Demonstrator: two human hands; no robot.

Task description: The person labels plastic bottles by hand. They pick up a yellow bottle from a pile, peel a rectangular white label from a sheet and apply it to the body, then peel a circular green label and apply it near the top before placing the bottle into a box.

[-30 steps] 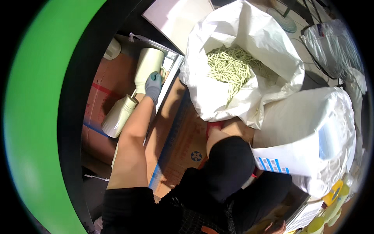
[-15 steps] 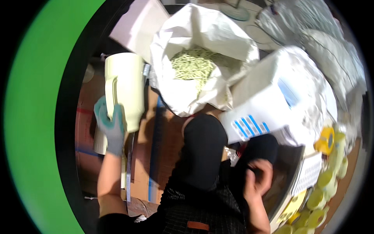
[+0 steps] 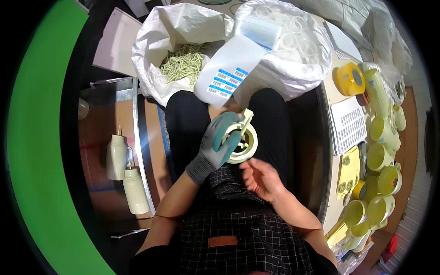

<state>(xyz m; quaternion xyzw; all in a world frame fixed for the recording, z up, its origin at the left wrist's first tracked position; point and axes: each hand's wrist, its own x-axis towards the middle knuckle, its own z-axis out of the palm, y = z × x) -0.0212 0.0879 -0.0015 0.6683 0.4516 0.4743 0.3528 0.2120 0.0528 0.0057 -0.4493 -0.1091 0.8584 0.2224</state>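
My left hand [image 3: 217, 145], in a grey and teal glove, is closed round a pale yellow-green thermos jug shell [image 3: 250, 145] above my lap. The shell is seen end-on: a round rim, a dark inside with a small pale part in it, and the handle at its upper right. My bare right hand [image 3: 262, 178] is just below the rim, thumb and loosely bent fingers apart, with nothing visible in it. Whether its fingertips touch the rim, I cannot tell. Two similar jugs [image 3: 117, 158] are in the metal-edged box at the left.
Ahead, a white sack [image 3: 151, 55] holds thin pale green sticks. Beside it, another sack [image 3: 293, 75] holds clear rings, with a label sheet [image 3: 227, 75] draped over its edge. On the right bench are yellow tape [image 3: 349, 79], printed sheets [image 3: 348, 126] and several yellow-green cups [image 3: 379, 156].
My left hand has brought the jug from above the box at the left to my lap, turning it end-on. My right hand has moved inward, close to its rim. The view has shifted.
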